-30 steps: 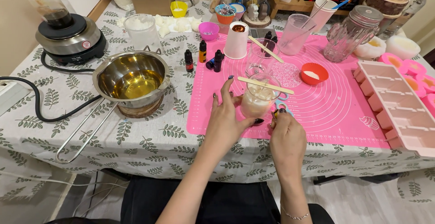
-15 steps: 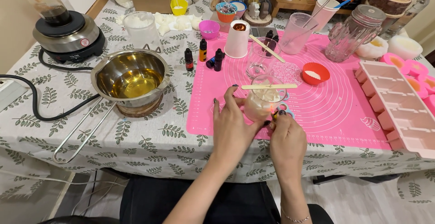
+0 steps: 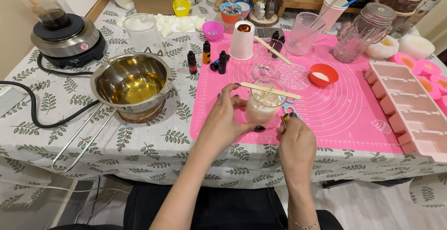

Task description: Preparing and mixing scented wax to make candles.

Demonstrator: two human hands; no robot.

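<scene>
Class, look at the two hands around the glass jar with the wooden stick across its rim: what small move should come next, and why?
Probably bring the right hand with its small tool up to the stick, since the left hand already steadies the glass jar.

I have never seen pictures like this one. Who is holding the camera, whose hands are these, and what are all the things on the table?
There is no machine here. A person wears one camera on the head, so you look down at that person's own two bare hands.

The left hand wraps around a small glass jar of pale wax, with a flat wooden stick lying across its rim. The right hand is beside the jar and pinches a small blue-handled tool; what kind it is I cannot tell.

The jar stands on a pink mat on a leaf-patterned tablecloth. Nearby are a steel pot of yellow liquid, a hot plate, small dark bottles, a red cup and a pink mould tray.
</scene>
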